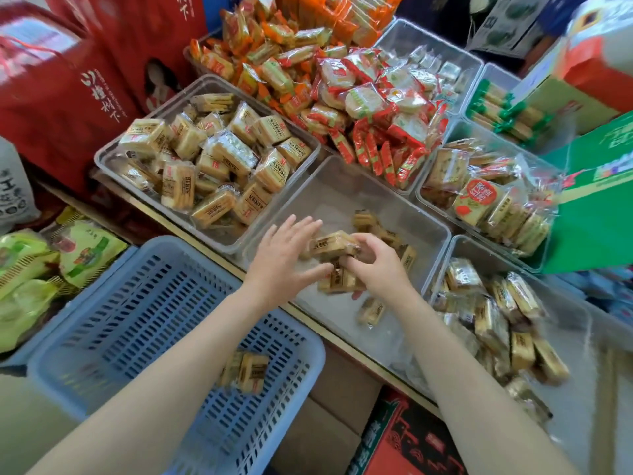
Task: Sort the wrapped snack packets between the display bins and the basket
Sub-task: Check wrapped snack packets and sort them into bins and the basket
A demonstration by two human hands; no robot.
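Sitting lowest in view, the blue basket (pixel 113 323) holds a couple of wrapped packets (pixel 245 371) near its right wall. Beside it the clear bin (pixel 346 193) (mostly bare inside) has a few tan packets scattered on its floor. Over that bin, the right hand (pixel 380 265) grips a small stack of packets (pixel 334 245), while the left hand (pixel 284 255) is spread, fingers straight, touching the stack's side.

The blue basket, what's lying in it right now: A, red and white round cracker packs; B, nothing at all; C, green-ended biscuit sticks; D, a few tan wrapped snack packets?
D: a few tan wrapped snack packets lie on the floor of the blue basket, partly hidden by the left forearm.
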